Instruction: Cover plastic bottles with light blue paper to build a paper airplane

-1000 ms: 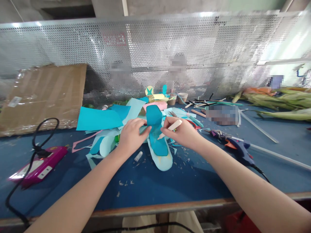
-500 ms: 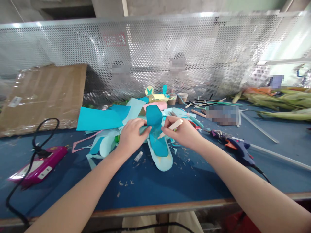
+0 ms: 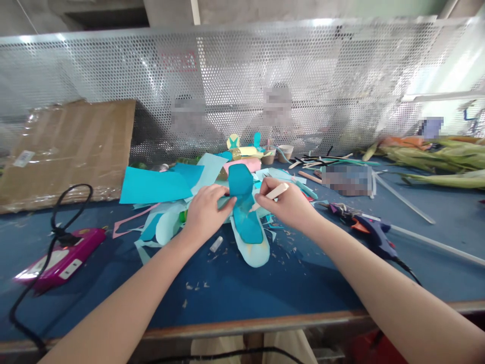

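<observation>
A shoe-shaped foam piece lies in the middle of the blue table: a pale blue sole (image 3: 254, 253) with a teal upper (image 3: 244, 210) curling up at its far end. My left hand (image 3: 206, 210) pinches the left side of the teal upper, fingers closed on it. My right hand (image 3: 288, 205) grips a pale wooden stick (image 3: 273, 194) like a pen, its tip pressed against the right side of the teal upper.
Teal and pale blue foam sheets and offcuts (image 3: 155, 185) pile behind the hands. A blue glue gun (image 3: 366, 230) lies to the right, a magenta device (image 3: 56, 258) with a black cable to the left. Cardboard (image 3: 64, 151) leans on the perforated metal screen (image 3: 242, 86). Green leaves (image 3: 435, 162) lie far right.
My right hand has shifted slightly to the right and up, tilting the stick more level. My left hand and the foam piece have stayed put.
</observation>
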`<state>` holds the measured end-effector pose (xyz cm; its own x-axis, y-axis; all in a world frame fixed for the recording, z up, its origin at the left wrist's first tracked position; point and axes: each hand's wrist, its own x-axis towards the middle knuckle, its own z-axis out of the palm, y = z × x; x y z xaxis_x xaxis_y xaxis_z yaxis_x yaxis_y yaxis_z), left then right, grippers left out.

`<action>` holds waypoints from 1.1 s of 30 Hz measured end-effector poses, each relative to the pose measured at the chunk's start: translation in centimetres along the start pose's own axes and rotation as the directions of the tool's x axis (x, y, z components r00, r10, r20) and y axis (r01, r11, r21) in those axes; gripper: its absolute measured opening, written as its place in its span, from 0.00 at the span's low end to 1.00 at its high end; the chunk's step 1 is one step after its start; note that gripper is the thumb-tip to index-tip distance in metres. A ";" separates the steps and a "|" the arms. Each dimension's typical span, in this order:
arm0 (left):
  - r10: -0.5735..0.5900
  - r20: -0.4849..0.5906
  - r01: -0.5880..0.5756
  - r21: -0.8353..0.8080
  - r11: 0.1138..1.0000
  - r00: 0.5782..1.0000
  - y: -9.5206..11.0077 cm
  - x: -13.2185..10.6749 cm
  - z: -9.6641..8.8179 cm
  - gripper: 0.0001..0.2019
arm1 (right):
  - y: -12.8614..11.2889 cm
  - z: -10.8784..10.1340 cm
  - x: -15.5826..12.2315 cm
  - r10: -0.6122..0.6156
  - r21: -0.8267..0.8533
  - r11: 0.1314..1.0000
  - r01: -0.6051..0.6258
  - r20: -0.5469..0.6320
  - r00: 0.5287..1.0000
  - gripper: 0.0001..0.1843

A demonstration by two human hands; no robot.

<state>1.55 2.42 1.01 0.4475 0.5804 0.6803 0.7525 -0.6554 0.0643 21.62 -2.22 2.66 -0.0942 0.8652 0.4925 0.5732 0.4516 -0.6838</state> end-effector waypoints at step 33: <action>-0.005 -0.009 0.005 0.003 1.000 1.000 0.1 0.0 0.0 0.05 | 0.2 -0.1 0.2 0.025 0.005 1.000 -0.025 -0.010 1.000 0.09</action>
<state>1.62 2.41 1.01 0.4394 0.5797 0.6862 0.7561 -0.6511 0.0660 21.83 -2.00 2.71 -0.0711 0.8741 0.4806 0.5711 0.4307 -0.6988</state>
